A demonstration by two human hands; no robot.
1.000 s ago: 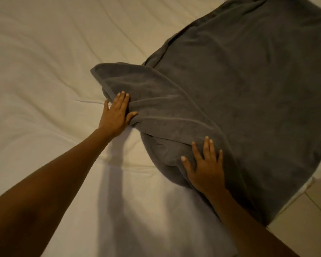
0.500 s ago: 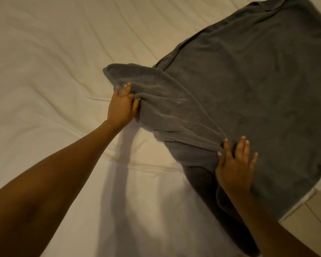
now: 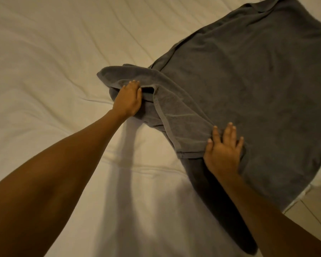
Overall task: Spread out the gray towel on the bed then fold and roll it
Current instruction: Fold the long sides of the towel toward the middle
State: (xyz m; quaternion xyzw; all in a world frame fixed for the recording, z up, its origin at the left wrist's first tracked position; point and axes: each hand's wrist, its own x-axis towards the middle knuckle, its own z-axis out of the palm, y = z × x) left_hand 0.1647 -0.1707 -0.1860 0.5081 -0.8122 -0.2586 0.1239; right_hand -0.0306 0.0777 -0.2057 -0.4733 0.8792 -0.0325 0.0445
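1. Gray towel [image 3: 248, 93] is on the bed [image 3: 44, 71], from frame centre out to 1–3 o'clock. Most of it lies flat; its far corner at 1 o'clock is slightly turned over, and its right edge reaches the mattress edge at 4 o'clock.
2. Near-left end is not flat: a hemmed flap [image 3: 176, 115] is doubled over onto the towel body, bunched from 11 o'clock of centre down toward 5 o'clock.
3. Left hand [image 3: 128, 99] sits at the top of that flap, fingers curled into the bunched cloth. Looks clamped on the towel edge, though the fingertips are partly buried, so that's a judgement.
4. Right hand [image 3: 223, 149] is at the flap's lower corner, fingers spread and palm down, pressing the cloth. No pinch visible.
5. Progress: spreading looks mostly done. I can't tell whether this flap is leftover spreading or the first fold starting.
6. Left to do: square up the fold, any further folds, then the whole roll. No rolled section visible anywhere yet.
7. Floor tile [image 3: 308, 210] shows at 4 o'clock, beyond the bed.
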